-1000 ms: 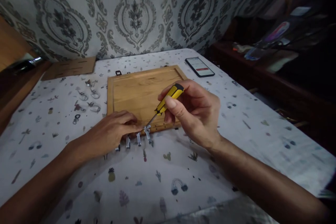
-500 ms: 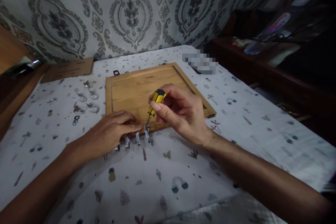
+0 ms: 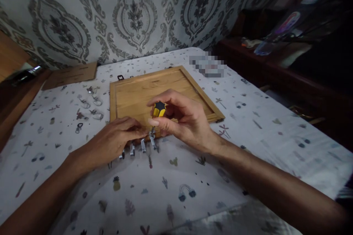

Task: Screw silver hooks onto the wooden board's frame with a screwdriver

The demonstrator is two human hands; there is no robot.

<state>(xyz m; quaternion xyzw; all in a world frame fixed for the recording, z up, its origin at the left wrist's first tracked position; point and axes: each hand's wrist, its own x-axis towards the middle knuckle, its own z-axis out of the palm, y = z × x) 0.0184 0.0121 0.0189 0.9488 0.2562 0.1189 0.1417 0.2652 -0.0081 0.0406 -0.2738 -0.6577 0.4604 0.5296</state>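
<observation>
A framed wooden board (image 3: pixel 143 93) lies on the patterned cloth. Several metal hooks stick out in a row from its near edge, among them one hook (image 3: pixel 143 145) between others. My right hand (image 3: pixel 182 121) grips a screwdriver (image 3: pixel 159 109) with a yellow and black handle between thumb and fingers. Its shaft points down at the rightmost hook (image 3: pixel 153 141), where the tip meets the metal. My left hand (image 3: pixel 118 136) is closed over the board's near edge, thumb and fingertips close beside that hook. Its other fingers are partly hidden.
Several loose metal hooks (image 3: pixel 95 114) lie left of the board. A piece of cardboard (image 3: pixel 71 76) rests at the back left, a blurred-out item (image 3: pixel 208 65) at the back right. A clear bottle (image 3: pixel 286 24) is on the dark furniture at right.
The screwdriver handle has turned more upright and moved slightly left and down with my right hand. My left hand stays at the board's edge. The whole view has shifted slightly.
</observation>
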